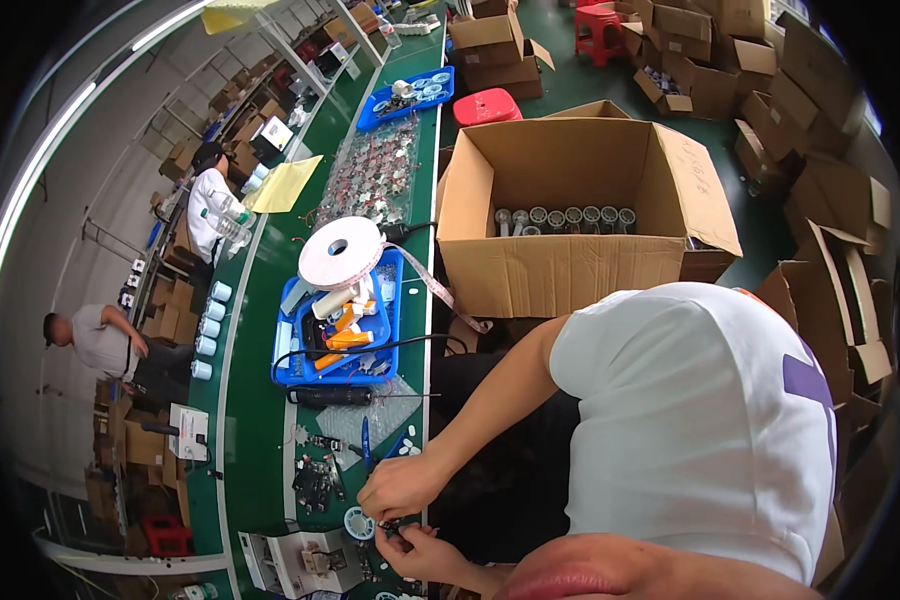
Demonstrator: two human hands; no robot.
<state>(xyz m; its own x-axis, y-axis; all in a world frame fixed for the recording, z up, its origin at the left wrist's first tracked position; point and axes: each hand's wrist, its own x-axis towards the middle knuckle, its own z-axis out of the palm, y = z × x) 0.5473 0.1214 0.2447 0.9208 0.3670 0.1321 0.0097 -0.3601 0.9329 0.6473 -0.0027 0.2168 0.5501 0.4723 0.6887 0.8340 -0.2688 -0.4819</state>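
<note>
My right hand (402,488) reaches in from above, its fingers closed and pointing down over the bench edge. Just below it, my left hand (420,550) pinches a small black part (394,526). The fingertips of both hands meet close to this part, and what the right fingers grip is hidden. A round pale-blue and white piece (358,522) lies beside the right fingertips. Left of the hands stands a white and metal fixture (305,563). A pile of small black parts (317,484) rests nearby, along with blue-handled pliers (367,440).
On the green bench (255,420), a blue tray (395,330) holds orange and white pieces under a tape reel (340,252). A black electric screwdriver (330,396) lies near it. A large cardboard box (570,270) contains cylinders. Two people work across the bench.
</note>
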